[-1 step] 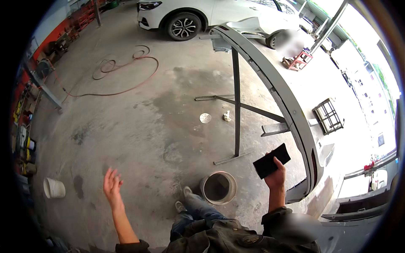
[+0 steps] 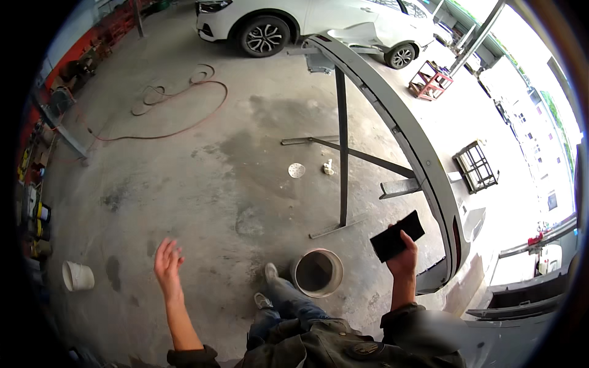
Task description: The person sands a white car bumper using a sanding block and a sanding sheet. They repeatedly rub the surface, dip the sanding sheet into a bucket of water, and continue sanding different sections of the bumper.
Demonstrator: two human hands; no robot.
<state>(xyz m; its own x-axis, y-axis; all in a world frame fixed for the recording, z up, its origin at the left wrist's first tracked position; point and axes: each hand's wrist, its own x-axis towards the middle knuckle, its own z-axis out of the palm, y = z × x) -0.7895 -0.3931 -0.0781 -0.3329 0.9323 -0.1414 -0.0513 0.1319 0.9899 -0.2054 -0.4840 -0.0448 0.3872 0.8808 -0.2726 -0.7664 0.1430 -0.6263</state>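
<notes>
In my right hand (image 2: 404,256) is a black rectangular sheet (image 2: 397,236), which looks like sandpaper; my thumb lies over its face and its far corner curves a little. Just right of that hand runs a long grey car bumper (image 2: 423,161), resting on a metal stand (image 2: 343,147). Sheet and bumper look apart. My left hand (image 2: 168,260) is held out over the floor on the left, fingers spread, with nothing in it. Between my hands, by my feet, a round bucket (image 2: 338,276) stands with a dark inside.
A white bucket (image 2: 78,276) tilts at far left. A red hose (image 2: 172,136) loops across the concrete. Beyond are a white car (image 2: 276,13), a red cart (image 2: 431,81) and a metal frame (image 2: 476,167). A perforated disc (image 2: 296,170) and a crumpled white scrap (image 2: 328,167) lie near the stand.
My left hand has moved slightly right and up. The right hand still grips the black sheet, and the view has shifted slightly. A blurred patch near the red cart is gone.
</notes>
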